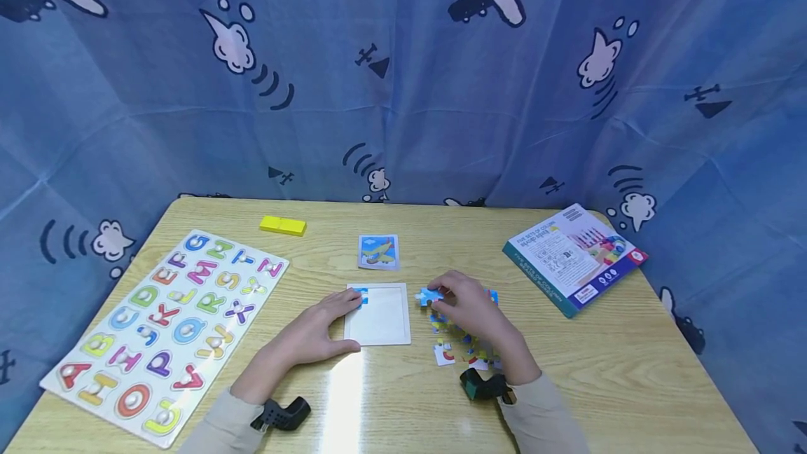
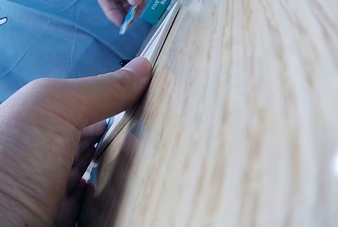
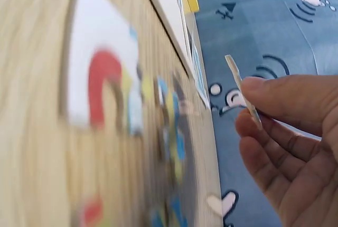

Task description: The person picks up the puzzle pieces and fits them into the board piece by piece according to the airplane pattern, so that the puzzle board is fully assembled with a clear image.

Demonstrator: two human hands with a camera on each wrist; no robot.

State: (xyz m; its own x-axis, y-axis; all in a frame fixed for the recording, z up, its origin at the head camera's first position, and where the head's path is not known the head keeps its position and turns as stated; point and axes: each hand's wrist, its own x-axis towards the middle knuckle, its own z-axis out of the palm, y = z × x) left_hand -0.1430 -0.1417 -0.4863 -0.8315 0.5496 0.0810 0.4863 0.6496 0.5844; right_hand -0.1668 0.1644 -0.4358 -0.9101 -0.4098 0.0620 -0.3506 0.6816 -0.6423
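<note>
My right hand [image 1: 469,305] pinches a light blue puzzle piece [image 1: 429,296] between thumb and fingers, above the table right of a white puzzle tray [image 1: 386,314]. In the right wrist view, the held piece [image 3: 242,91] is seen nearly edge-on. My left hand [image 1: 315,326] rests at the left side of the tray, its fingertips on a small blue puzzle piece [image 1: 363,298] in the far left corner. The left thumb [image 2: 119,91] lies against the tray's near edge in the left wrist view. Loose puzzle pieces [image 1: 444,354] lie below my right hand, which partly hides them.
A picture card with a yellow airplane [image 1: 378,252] lies beyond the tray. A yellow block [image 1: 283,225] is at the back left, near a letter board [image 1: 170,331]. A bead-set box [image 1: 574,258] lies at the right, before a blue curtain [image 1: 391,90].
</note>
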